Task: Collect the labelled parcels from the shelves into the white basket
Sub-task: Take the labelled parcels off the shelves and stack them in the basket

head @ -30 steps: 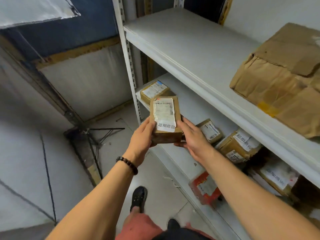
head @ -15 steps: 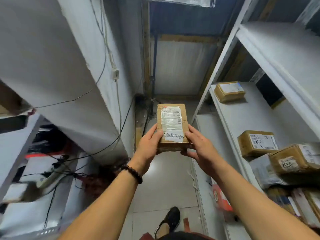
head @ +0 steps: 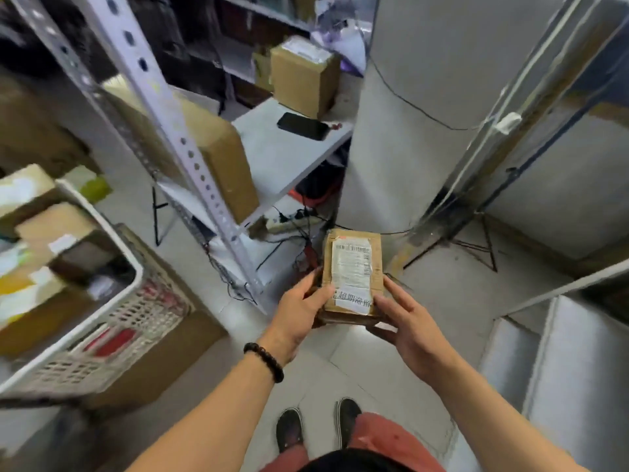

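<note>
head view. a small brown parcel [head: 352,277] is held at waist height above the floor, label upward. the left hand [head: 301,308] grips its left edge, thumb lying on top and fingers curled beneath. the right hand [head: 405,330] cups the right edge and underside, thumb along the side. compared with the two earlier frames, where the parcel was held in front of the shelves, the view has swung away from them. the white basket [head: 143,318] has now come into sight at the left, already holding several boxes. the parcel is well apart from it, so this reads as the carrying stage, with the drop into the basket not yet done.

writing: the white shipping label [head: 352,264] shows barcodes, but its small print is too blurred to read. a separate strip [head: 352,298] at the near end carries the chinese characters 超期滞留. no brand name is legible. a dark phone [head: 303,126] lies on a white table [head: 282,158] beyond.
</note>
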